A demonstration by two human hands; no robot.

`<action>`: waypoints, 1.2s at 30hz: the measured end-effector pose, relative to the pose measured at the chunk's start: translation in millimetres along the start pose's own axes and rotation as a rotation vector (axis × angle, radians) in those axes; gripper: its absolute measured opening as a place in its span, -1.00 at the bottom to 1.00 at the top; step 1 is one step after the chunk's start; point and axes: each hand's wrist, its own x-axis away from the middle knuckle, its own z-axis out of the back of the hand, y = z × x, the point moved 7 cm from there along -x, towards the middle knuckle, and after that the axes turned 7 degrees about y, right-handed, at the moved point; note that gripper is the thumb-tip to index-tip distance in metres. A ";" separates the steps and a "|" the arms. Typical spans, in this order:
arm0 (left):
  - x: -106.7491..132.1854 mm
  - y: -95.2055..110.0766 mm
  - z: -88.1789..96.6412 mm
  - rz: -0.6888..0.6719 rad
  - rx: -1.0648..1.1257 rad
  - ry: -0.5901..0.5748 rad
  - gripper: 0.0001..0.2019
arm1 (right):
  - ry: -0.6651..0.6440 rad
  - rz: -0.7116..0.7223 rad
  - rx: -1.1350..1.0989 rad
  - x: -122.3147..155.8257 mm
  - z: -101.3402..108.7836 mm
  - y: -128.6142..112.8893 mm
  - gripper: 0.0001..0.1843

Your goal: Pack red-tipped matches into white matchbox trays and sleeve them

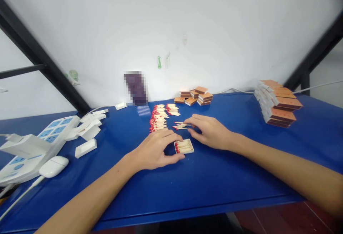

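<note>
A small white matchbox tray point(189, 149) with red-tipped matches inside lies on the blue table. My left hand point(154, 150) has its thumb along the near side of the tray and its index finger along the far side, pinching it. Just beyond the tray, a few loose matches point(180, 125) lie on the table. My right hand point(210, 130) reaches them from the right; its index fingertip touches their plain ends, while its thumb is spread apart below. A large heap of matches point(158, 117) lies past my left hand, with a smaller pile point(173, 109) beside it.
Closed orange matchboxes point(198, 96) are piled by the wall, and a bigger stack point(281, 103) stands at right. White empty trays point(86, 147) lie at left near a power strip point(57, 128), a white plugged device point(53, 166) and cables. A pixelated dark object point(136, 88) leans against the wall.
</note>
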 end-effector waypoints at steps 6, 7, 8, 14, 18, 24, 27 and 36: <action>1.5 1.3 6.2 0.018 0.022 0.028 -0.69 | -0.048 -0.025 0.071 -3.4 -7.5 6.7 -0.74; 1.6 1.3 6.7 0.013 0.021 0.038 -0.70 | -0.035 -0.021 0.072 -4.1 -5.8 6.4 -0.75; 1.5 1.5 7.3 0.002 0.018 0.054 -0.71 | -0.023 -0.017 0.073 -4.7 -4.1 6.1 -0.75; 0.9 4.3 25.6 -0.056 -0.060 0.385 -0.83 | -0.073 0.003 0.078 -3.9 -5.1 4.5 -0.68; 3.6 1.1 34.1 -0.032 -0.127 0.498 -0.80 | -0.149 -0.009 0.069 -2.3 -9.2 2.9 -0.60; 3.1 -7.0 16.3 0.020 -0.009 0.299 -0.78 | -0.177 0.001 0.054 -2.4 -11.0 1.9 -0.63; 1.8 -9.0 9.9 0.076 -0.046 0.205 -0.76 | -0.173 0.007 0.035 -2.4 -12.3 1.4 -0.66; 1.4 -2.1 2.7 0.077 -0.152 -0.009 -0.67 | -0.124 -0.030 -0.074 -2.3 -13.2 4.1 -0.79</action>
